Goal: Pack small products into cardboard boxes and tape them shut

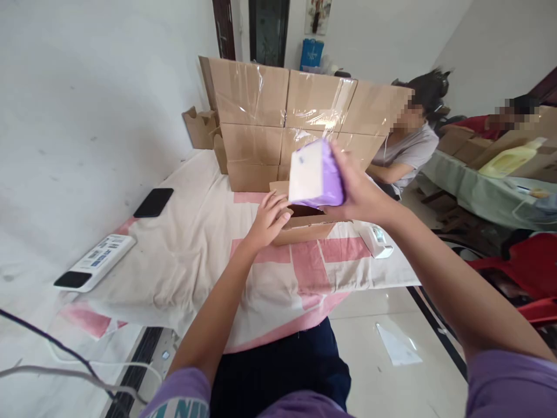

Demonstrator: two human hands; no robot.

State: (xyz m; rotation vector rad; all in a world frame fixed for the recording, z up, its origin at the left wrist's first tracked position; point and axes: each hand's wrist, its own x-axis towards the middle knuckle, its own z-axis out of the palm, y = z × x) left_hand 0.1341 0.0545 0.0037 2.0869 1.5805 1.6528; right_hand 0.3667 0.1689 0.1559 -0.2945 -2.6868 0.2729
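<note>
My right hand (359,188) is closed on a purple-and-white tissue pack (311,174), gripping its right side and tilting it above a small open cardboard box (304,231). The pack is a little blurred and covers part of the box's opening. At the left rim of the box is my left hand (268,220), its fingers spread and lying against the flap area. The inside of the box looks dark, and its contents are hidden. Just right of the box stands a white tape dispenser (378,241).
Taped cardboard boxes (256,93) form a wall behind the small box. On the left of the wrinkled tablecloth (195,232) lie a black phone (154,202) and a white power strip (98,261). A person (407,145) sits behind the boxes; another is at a table farther right.
</note>
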